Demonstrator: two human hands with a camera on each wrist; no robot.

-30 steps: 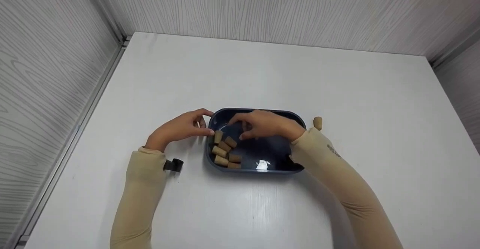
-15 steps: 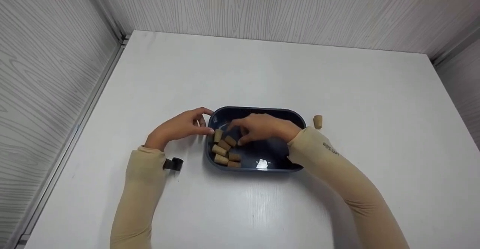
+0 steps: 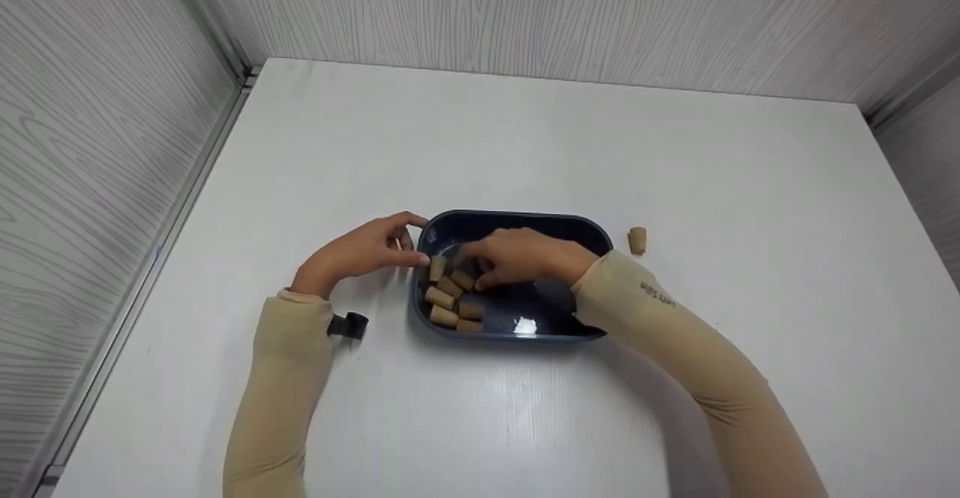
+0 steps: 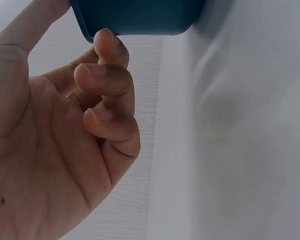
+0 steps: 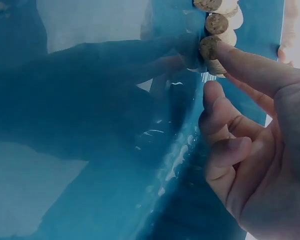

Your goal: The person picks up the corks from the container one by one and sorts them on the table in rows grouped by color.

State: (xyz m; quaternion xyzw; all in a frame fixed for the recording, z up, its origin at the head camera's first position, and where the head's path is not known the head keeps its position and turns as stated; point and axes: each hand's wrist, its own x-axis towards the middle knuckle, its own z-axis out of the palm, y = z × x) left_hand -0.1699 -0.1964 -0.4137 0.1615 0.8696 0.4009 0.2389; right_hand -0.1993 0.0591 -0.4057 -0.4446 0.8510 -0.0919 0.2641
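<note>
A dark blue tray (image 3: 517, 339) with rounded corners sits on the white table. Several tapered cork stoppers (image 3: 440, 297) lie bunched at its left end. My left hand (image 3: 364, 250) holds the tray's left rim, thumb tip on the edge and index fingertip farther up near the back corner. In the left wrist view its other fingers curl beside the tray's wall (image 4: 145, 20). My right hand (image 3: 521, 256) reaches into the tray from the right. Its thumb tip touches the end of a cork (image 5: 210, 48), while its index finger stretches toward the back left, blurred in the head view.
One more cork (image 3: 637, 240) stands on the table (image 3: 555, 145) just right of the tray. A black strap piece (image 3: 350, 325) sticks out from the left sleeve (image 3: 289, 378). White wood-grain panels (image 3: 540, 18) border the table at the back and sides.
The right hand has shifted slightly toward the near side, its thumb coming up against a cork. The left hand keeps its place on the rim, and the corks lie nearly as before.
</note>
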